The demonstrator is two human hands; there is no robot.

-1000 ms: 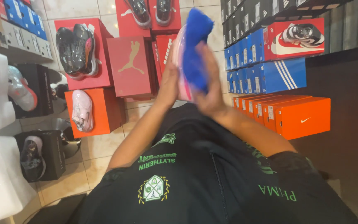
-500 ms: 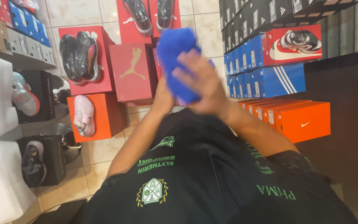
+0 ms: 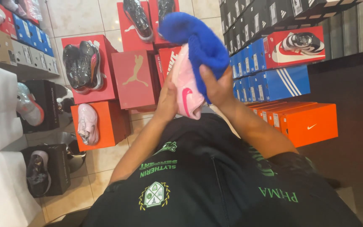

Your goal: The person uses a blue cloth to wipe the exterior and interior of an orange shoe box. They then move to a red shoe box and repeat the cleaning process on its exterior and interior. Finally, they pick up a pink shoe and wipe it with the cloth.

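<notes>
Shoe sits between left hand and cloth.

1. The blue fluffy cloth moved. One second before, it stood tall and narrow over the shoe; half a second before, it covered the shoe almost fully; now it was bunched at the far right side of the shoe.
2. The pink shoe became visible again, with its side mark and near end uncovered.
3. The right hand went from on top of the cloth to under it.
4. The left hand showed more, flat on the shoe's left side.
</notes>
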